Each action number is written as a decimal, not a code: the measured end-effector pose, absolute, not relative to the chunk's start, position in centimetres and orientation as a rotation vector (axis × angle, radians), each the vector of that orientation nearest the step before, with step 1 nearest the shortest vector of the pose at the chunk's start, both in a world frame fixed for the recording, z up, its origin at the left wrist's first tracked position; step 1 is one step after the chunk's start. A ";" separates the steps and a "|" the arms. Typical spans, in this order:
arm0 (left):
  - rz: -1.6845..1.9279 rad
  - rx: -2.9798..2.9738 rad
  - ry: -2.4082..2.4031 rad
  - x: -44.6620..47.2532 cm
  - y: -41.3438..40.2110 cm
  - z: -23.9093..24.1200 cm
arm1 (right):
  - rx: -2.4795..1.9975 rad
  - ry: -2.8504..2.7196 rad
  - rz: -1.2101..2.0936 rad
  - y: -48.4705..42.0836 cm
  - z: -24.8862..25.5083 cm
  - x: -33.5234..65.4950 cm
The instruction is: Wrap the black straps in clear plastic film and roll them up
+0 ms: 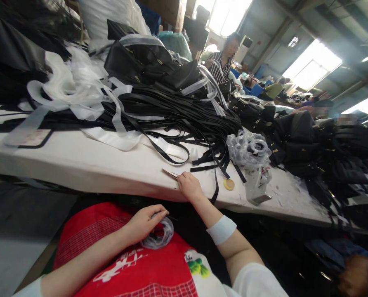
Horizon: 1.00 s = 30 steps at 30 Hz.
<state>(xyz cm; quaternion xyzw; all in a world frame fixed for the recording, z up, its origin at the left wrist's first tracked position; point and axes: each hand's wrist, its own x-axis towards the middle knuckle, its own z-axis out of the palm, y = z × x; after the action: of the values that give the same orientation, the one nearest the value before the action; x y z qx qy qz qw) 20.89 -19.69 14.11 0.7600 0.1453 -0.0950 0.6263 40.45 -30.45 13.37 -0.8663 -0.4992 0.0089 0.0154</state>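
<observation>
My left hand [149, 220] is closed over my lap, its fingers pinching a ring-shaped coil wrapped in clear plastic [161, 237]. The coil rests against the red apron [109, 247]. At the table's front edge, my right hand [189, 185] is closed on a thin pointed metal tool [170, 173]. The tool's handle end is hidden in the fingers, and its tip points left over the white tabletop [125, 165]. Just beyond that hand lie cut ends of black straps [205, 167]. To its right is a small yellow-rimmed disc [229, 184].
Long black straps [178, 107] are heaped across the table with white strips [75, 86] on them. A pile of plastic-wrapped coils [248, 148] stands at right, near black bags [295, 132]. Beyond the table is a person in a striped top [218, 68]. Someone's hand [359, 274] shows at lower right.
</observation>
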 end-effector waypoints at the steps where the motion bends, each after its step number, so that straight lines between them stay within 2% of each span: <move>1: -0.220 1.741 0.332 20.9 -19.7 14.1 | -2.689 -1.528 0.043 -30.4 13.5 40.5; 15: -0.202 1.735 0.351 20.6 -19.6 14.7 | -2.663 -1.677 0.187 -29.9 13.9 41.7; 22: -0.205 1.717 0.343 20.5 -19.8 13.9 | -2.714 -1.211 -0.011 -29.9 12.3 42.7; 26: -0.241 1.668 0.330 20.4 -19.6 13.8 | -2.690 -0.837 -0.112 -30.4 13.8 43.6; 28: -0.274 1.621 0.346 20.3 -19.2 13.8 | -2.451 -0.765 0.026 -31.3 15.5 42.8; 30: -0.295 1.573 0.380 20.2 -18.9 13.9 | -2.095 -0.801 0.346 -32.4 17.4 40.8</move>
<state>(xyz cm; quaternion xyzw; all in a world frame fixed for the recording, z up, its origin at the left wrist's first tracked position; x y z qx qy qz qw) 20.24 -18.85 13.85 0.7009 0.1695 -0.1313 0.6803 40.85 -32.38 17.40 -0.8369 -0.3198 0.1381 0.4223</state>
